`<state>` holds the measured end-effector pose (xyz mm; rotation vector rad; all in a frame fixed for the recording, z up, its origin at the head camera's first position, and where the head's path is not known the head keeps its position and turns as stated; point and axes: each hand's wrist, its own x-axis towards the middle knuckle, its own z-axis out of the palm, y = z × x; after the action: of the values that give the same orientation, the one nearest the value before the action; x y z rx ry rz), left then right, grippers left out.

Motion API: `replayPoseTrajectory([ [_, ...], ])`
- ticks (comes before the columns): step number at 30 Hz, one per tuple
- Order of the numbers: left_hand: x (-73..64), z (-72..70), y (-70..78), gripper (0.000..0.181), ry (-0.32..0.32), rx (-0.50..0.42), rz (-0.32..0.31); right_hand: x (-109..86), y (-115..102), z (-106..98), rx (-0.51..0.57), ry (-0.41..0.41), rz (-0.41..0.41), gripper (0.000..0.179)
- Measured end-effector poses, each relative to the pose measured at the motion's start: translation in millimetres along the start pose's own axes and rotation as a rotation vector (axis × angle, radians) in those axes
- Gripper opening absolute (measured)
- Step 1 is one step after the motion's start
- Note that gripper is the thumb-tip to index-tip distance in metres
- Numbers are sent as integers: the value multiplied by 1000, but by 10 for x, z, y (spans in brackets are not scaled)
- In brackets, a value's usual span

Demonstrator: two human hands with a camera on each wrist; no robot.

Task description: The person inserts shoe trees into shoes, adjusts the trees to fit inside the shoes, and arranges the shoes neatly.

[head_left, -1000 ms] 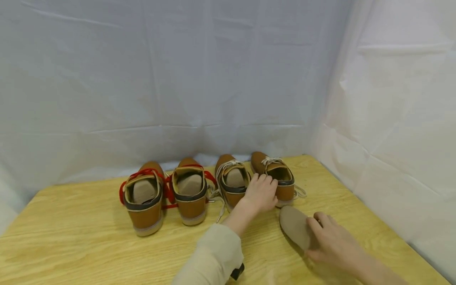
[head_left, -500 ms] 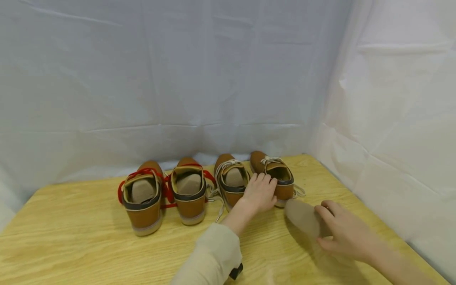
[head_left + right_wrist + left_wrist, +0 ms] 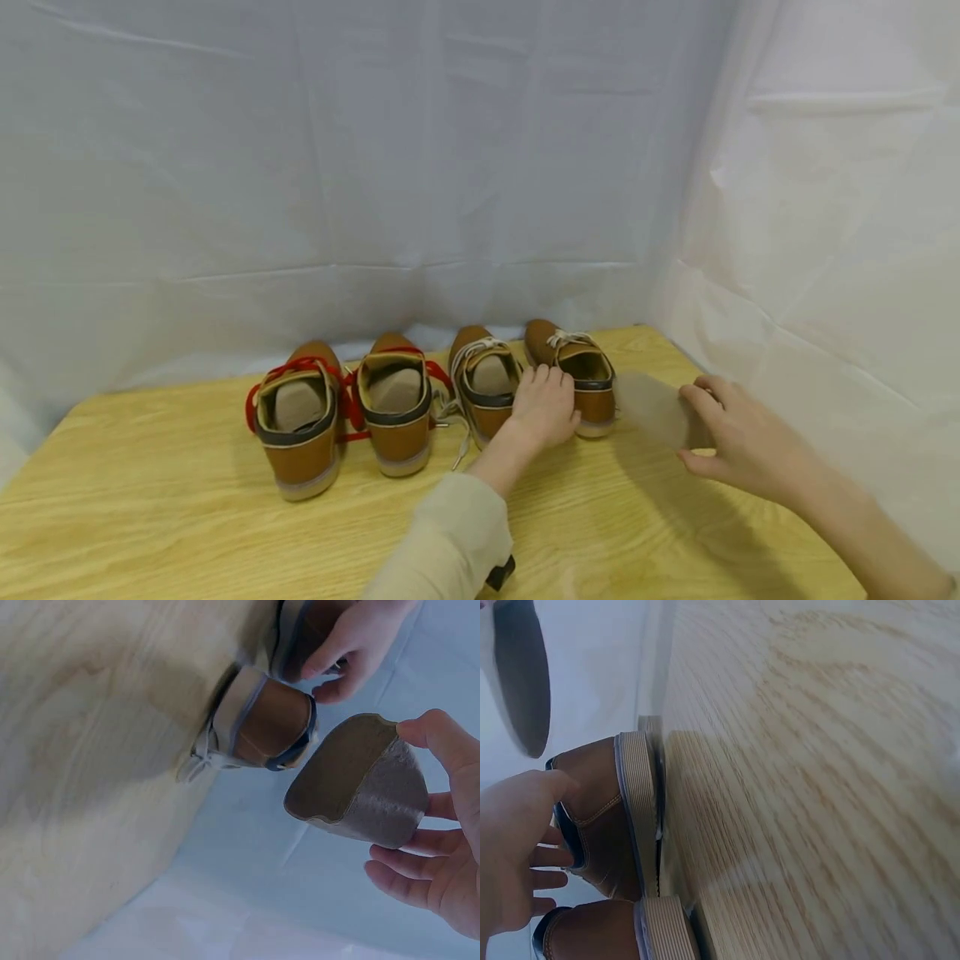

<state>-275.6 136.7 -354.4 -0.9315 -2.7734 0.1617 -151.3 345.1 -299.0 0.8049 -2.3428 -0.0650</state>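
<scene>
My right hand (image 3: 750, 442) pinches one end of a greyish-beige moulded shoe insert (image 3: 375, 776), thumb on one edge and fingers on the other. The insert is raised above the table, right of the rightmost brown shoe (image 3: 596, 406), and looks blurred in the head view. That shoe has pale laces, and its dark opening shows no insert. My left hand (image 3: 546, 408) stays at this shoe's heel, between it and the neighbouring pale-laced shoe (image 3: 491, 419). Its fingers look relaxed; whether they touch the shoe is hard to tell. A beige insert (image 3: 492, 375) sits in the neighbouring shoe.
Two brown shoes with red laces, the left one (image 3: 306, 458) and the right one (image 3: 403, 442), stand further left with beige inserts inside. All stand on a wooden table (image 3: 187, 517). White sheeting (image 3: 375, 167) rises behind and on the right side.
My right hand has lifted the shoe insert off the table and carried it upward and a little right in the head view. My left hand and the shoes have barely moved.
</scene>
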Motion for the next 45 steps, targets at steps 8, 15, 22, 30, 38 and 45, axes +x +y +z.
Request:
replayPoseTrajectory([
  [8,26,4,35,49,30,24,-49,208,149,-8,18,-46,-55,57],
  [15,34,9,65,50,27,36,-52,356,273,69,10,-84,-116,59],
  [22,43,24,45,50,1,49,-43,460,342,146,38,-108,-153,58],
  [30,39,15,32,49,-4,42,-32,517,358,171,57,-176,-141,60],
  [38,36,24,18,46,11,36,-19,595,341,218,81,-245,-76,57],
  [45,27,25,6,45,14,46,-8,654,329,308,82,-223,-79,56],
])
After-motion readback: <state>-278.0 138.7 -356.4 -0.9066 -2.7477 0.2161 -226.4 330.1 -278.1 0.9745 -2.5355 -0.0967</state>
